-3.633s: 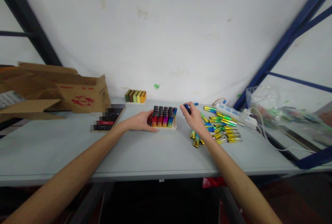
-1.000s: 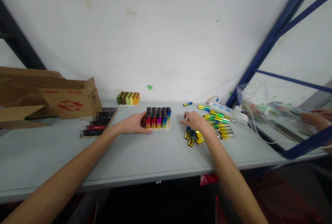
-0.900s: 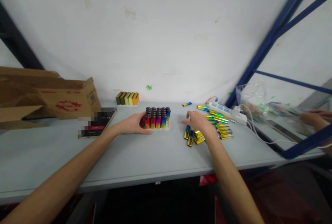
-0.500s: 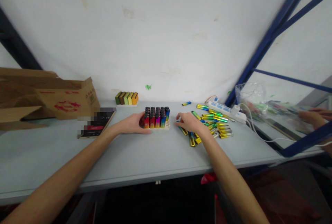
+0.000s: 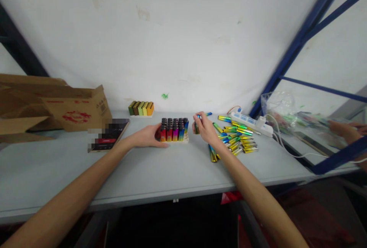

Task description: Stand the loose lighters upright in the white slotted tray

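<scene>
My left hand (image 5: 149,136) grips the left end of a pale tray (image 5: 185,139) that holds rows of upright colourful lighters (image 5: 172,133) with dark tops. Just right of the tray, my right hand (image 5: 205,127) has its fingers closed on a shiny wrapper piece (image 5: 196,128), held upright above the table. Several yellow, green and blue metallic pieces (image 5: 236,137) lie in a loose pile beyond that hand. One more blue piece is partly hidden behind the fingers.
A second block of green, yellow and orange items (image 5: 141,108) stands by the wall. An open cardboard box (image 5: 76,114) and a phone (image 5: 113,135) are at the left. At the right are a power strip (image 5: 252,123), a blue frame post (image 5: 289,53) and another person's hand (image 5: 342,131).
My right hand has risen slightly from the pile's left edge with a metallic piece now upright in its fingers. My left hand stays at the tray.
</scene>
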Available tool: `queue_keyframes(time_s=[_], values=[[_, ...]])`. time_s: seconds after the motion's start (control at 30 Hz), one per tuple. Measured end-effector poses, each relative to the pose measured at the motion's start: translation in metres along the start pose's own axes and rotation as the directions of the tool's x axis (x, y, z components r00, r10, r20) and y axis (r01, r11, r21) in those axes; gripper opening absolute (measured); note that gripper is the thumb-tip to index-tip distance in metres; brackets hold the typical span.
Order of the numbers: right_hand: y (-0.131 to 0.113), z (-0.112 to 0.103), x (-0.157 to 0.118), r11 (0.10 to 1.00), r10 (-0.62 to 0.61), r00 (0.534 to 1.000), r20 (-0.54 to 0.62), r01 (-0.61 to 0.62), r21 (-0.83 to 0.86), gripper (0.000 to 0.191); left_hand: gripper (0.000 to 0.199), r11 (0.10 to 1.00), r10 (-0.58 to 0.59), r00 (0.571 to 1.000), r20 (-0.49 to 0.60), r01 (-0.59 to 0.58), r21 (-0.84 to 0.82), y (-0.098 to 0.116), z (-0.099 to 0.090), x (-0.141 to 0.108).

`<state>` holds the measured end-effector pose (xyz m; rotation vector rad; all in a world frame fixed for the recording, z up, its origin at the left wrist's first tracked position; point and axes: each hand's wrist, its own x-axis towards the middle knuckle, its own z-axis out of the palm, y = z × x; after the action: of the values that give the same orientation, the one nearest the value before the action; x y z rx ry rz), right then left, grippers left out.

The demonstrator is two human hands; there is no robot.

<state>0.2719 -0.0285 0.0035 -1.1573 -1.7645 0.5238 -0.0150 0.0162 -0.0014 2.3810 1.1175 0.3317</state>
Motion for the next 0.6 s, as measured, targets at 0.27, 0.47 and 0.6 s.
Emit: queue_keyframes(time_s=[0.27, 0.47, 0.6], values=[[0.006, 0.006, 0.001, 0.992, 0.072, 0.996, 0.055, -0.077, 0.101, 0.037, 0.082, 0.999, 0.002, 1.0, -0.012, -0.003, -0.038, 0.002, -0.001, -0.002], [0.001, 0.006, 0.001, 0.991, 0.094, 0.994, 0.059, -0.1, 0.095, 0.043, 0.084, 1.0, 0.006, 1.0, -0.009, -0.007, -0.026, 0.001, 0.0, -0.001], [-0.005, 0.005, -0.001, 0.99, 0.027, 1.0, -0.012, -0.028, -0.136, 0.049, 0.084, 0.999, 0.015, 1.0, -0.008, -0.015, -0.029, 0.001, 0.0, -0.001]])
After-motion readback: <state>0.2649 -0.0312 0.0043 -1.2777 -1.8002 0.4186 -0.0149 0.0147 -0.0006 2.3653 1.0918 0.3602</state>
